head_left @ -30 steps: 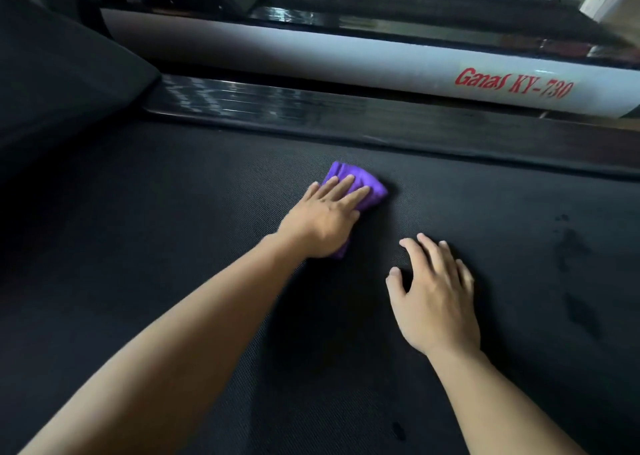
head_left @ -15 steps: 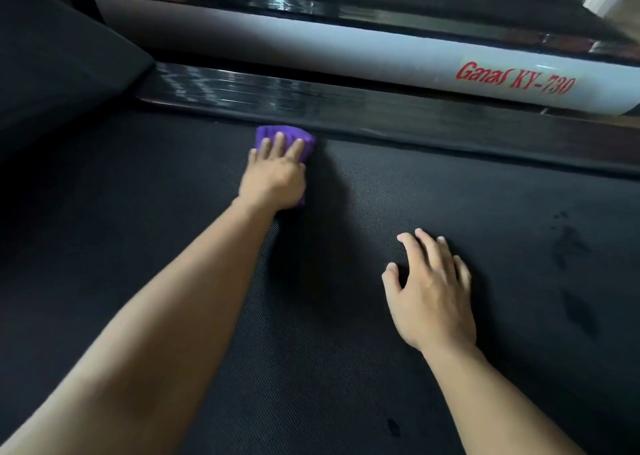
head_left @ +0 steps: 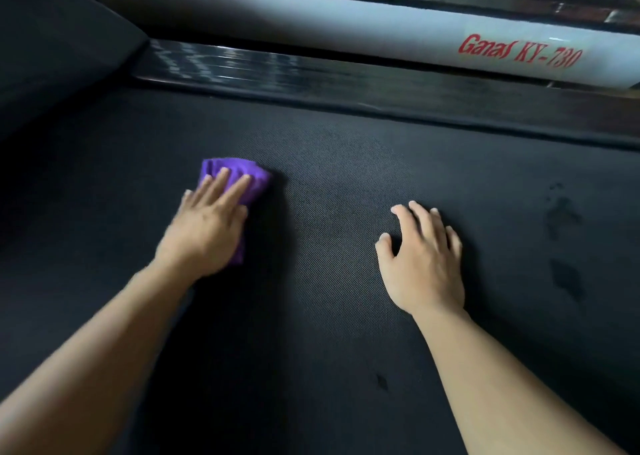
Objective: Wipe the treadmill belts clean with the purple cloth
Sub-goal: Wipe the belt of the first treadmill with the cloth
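While the purple cloth (head_left: 239, 174) sits bunched up on the black treadmill belt (head_left: 329, 212), a little short of the glossy side rail (head_left: 346, 84), the person's left hand (head_left: 207, 233) is pressed flat on top of it, fingers straight and close together, not pinching anything. Right hand (head_left: 422, 264) is planted palm-down on the bare belt, a bit further from the rail than the cloth, fingers slightly spread, holding nothing. Few dark smudges (head_left: 564, 278) on the belt out past the right hand. Beyond the rail there's a white frame (head_left: 346, 22) with red "Ganas KY-730" lettering.
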